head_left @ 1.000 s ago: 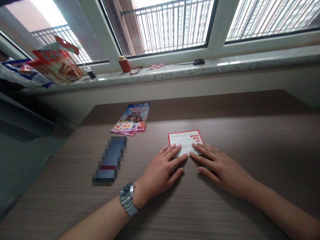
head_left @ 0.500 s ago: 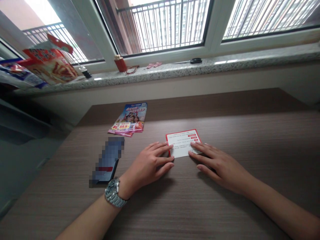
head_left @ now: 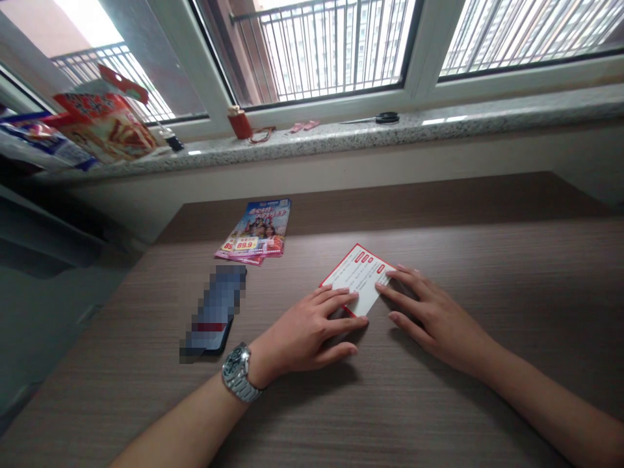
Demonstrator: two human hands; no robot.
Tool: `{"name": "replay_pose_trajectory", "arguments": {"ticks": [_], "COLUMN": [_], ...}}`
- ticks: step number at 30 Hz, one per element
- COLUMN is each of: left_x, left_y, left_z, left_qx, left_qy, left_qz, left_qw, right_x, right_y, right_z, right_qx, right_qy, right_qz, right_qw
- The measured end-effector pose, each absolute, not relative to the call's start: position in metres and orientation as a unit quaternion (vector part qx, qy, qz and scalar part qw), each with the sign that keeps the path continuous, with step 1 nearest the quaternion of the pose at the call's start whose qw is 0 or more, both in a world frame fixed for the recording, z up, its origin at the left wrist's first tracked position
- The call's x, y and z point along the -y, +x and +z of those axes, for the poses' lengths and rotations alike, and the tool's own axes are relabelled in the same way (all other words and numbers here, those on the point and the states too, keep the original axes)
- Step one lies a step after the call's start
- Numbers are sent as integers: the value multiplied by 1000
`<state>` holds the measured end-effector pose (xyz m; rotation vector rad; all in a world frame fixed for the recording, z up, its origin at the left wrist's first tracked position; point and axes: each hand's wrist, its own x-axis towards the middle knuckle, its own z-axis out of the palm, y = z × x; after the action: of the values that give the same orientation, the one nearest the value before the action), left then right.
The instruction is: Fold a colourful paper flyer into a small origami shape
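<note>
A white printed card with a red border (head_left: 358,276) lies flat and turned at an angle on the wooden table (head_left: 439,416). My left hand (head_left: 312,328), with a metal watch (head_left: 240,374) on its wrist, rests its spread fingertips on the card's left and lower edges. On the card's right corner lie the outstretched fingertips of my right hand (head_left: 429,315). Neither hand grasps anything; both are open, palms down. The fingers cover small parts of the card's print.
Left of my left hand lies a phone (head_left: 214,312), its screen blurred. Behind it is a stack of colourful leaflets (head_left: 258,227). The stone windowsill (head_left: 478,120) bears scissors (head_left: 387,117), a red lighter-like object (head_left: 239,123) and snack bags (head_left: 110,127).
The card has rotated on the table, so its corner now points away from me. My left hand has slid right and slightly toward me; my right hand has barely shifted.
</note>
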<state>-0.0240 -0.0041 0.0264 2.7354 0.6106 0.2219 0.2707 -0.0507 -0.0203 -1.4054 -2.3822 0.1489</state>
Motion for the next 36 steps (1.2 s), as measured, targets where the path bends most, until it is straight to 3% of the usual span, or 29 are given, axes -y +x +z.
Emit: {"name": "replay_pose_trajectory", "arguments": {"ticks": [8, 18, 36], "left_x": [7, 2, 3], "left_y": [-16, -13, -11], "left_z": [25, 14, 5], "left_qx": [-188, -296, -340], "left_qy": [963, 942, 926], "left_qz": [74, 81, 116], "left_qw": [178, 136, 115], "right_x": [48, 46, 22], "right_y": [270, 271, 264], "right_z": [-22, -20, -8], "right_qx": [850, 859, 807], "right_qy": [-488, -475, -492], "right_qz": [66, 89, 151], "right_qw": [186, 171, 289]}}
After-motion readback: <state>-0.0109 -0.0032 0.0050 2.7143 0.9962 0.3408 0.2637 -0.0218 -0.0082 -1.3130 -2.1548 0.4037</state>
